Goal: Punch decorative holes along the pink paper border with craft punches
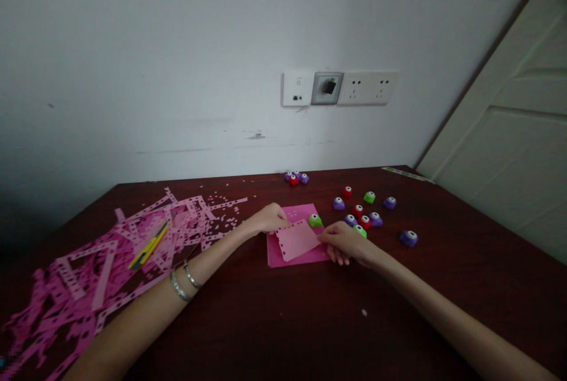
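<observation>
Between my two hands is a light pink paper sheet with small holes punched along its left and upper edges. My left hand pinches its upper left corner, and my right hand pinches its right edge. The sheet is tilted over a stack of darker pink paper lying on the table. On that stack, just behind the sheet, sits a green craft punch with a white-and-black button. A few punched bits lie near it.
Red, purple and green craft punches stand to the right, with a small cluster by the wall. Punched pink strips heap on the left, a yellow utility knife on top. Wall sockets are above the dark table.
</observation>
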`<move>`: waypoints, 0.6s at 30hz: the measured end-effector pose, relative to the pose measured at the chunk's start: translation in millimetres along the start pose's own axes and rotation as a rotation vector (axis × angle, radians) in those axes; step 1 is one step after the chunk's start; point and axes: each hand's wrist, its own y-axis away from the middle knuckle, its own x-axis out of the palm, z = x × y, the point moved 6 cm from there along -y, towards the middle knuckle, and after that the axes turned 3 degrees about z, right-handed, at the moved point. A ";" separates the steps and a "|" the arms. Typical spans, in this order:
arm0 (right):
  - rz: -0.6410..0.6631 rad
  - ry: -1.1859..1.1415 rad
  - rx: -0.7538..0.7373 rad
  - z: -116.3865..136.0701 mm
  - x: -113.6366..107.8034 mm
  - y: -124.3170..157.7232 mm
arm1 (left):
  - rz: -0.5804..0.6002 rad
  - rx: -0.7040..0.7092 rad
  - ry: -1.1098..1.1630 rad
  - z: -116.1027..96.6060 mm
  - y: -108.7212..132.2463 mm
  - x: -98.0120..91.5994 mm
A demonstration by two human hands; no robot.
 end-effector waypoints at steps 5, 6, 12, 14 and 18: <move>-0.015 0.002 0.002 -2.4 -3.5 -1.1 | -0.039 0.060 0.001 -1.7 -1.7 0.1; -0.019 0.006 0.004 -2.6 -4.0 -1.1 | -0.044 0.064 0.006 -2.1 -1.5 -0.3; -0.025 0.024 -0.004 -2.0 -4.3 -0.8 | -0.065 0.048 0.015 -2.8 -0.4 -0.9; -0.023 0.035 -0.001 -2.5 -4.0 -1.2 | -0.075 0.047 0.014 -1.8 -1.2 -0.7; -0.034 0.046 0.003 -2.5 -4.9 -1.5 | -0.099 0.070 -0.015 0.2 -5.4 0.3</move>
